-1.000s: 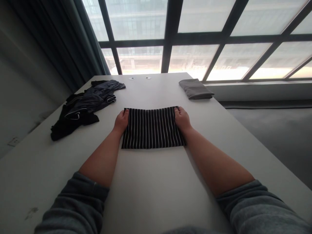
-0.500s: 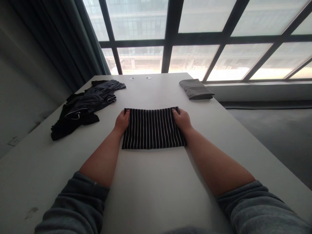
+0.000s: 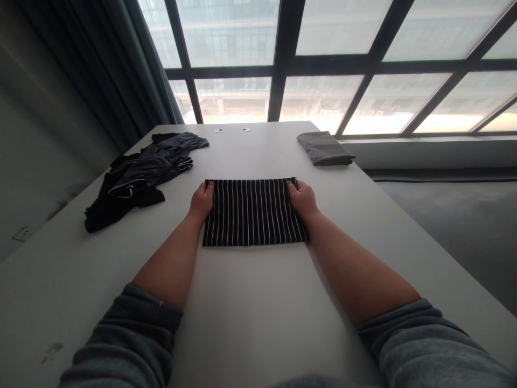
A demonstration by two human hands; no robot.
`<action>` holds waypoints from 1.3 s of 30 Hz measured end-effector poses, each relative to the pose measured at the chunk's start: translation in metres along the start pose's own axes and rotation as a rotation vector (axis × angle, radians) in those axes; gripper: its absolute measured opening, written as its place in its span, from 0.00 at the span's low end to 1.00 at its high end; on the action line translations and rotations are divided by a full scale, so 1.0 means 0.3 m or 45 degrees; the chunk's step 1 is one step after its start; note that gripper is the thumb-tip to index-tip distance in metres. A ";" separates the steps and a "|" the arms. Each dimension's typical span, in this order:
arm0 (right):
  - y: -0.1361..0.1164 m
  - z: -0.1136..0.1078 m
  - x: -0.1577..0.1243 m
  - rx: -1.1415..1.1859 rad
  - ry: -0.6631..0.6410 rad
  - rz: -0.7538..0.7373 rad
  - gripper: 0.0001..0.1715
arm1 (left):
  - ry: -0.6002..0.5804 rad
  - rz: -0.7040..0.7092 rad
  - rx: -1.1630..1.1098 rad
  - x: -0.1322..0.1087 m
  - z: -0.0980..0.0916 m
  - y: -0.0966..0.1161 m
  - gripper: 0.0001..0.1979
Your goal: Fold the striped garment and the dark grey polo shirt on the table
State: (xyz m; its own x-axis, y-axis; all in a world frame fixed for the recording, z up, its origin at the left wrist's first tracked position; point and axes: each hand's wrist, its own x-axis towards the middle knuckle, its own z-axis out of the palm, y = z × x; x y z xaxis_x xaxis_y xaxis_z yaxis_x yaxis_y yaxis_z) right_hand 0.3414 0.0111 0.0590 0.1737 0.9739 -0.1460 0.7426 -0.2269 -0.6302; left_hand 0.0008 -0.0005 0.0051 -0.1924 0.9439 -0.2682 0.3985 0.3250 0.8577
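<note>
Gray sleeves are bunched up on the person's arms. Past them, a black cloth with white stripes is at the middle of the white surface. The left hand and right hand grip its far corners with their fingers, thumbs on top. Farther back, a messy pile of dark clothes lies left, and a folded gray cloth lies right. Big windows are behind.
</note>
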 end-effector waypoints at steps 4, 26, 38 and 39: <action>0.004 0.005 0.002 0.026 0.000 -0.010 0.25 | 0.028 -0.018 0.002 0.008 0.001 -0.003 0.22; -0.009 -0.012 -0.006 0.027 0.017 -0.044 0.29 | 0.020 0.044 -0.028 -0.014 0.004 0.014 0.22; -0.028 -0.015 -0.003 0.049 0.054 -0.065 0.29 | 0.077 -0.016 -0.060 -0.005 0.000 0.019 0.21; -0.029 -0.015 -0.003 0.044 0.059 -0.067 0.29 | 0.079 -0.018 -0.055 -0.004 0.001 0.019 0.21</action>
State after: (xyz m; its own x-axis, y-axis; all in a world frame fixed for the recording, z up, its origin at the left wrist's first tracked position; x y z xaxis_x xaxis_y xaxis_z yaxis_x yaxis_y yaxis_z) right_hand 0.3377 0.0122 0.0682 0.1653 0.9832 -0.0769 0.7287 -0.1743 -0.6623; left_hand 0.0036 0.0003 0.0100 -0.2535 0.9334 -0.2539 0.3564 0.3342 0.8725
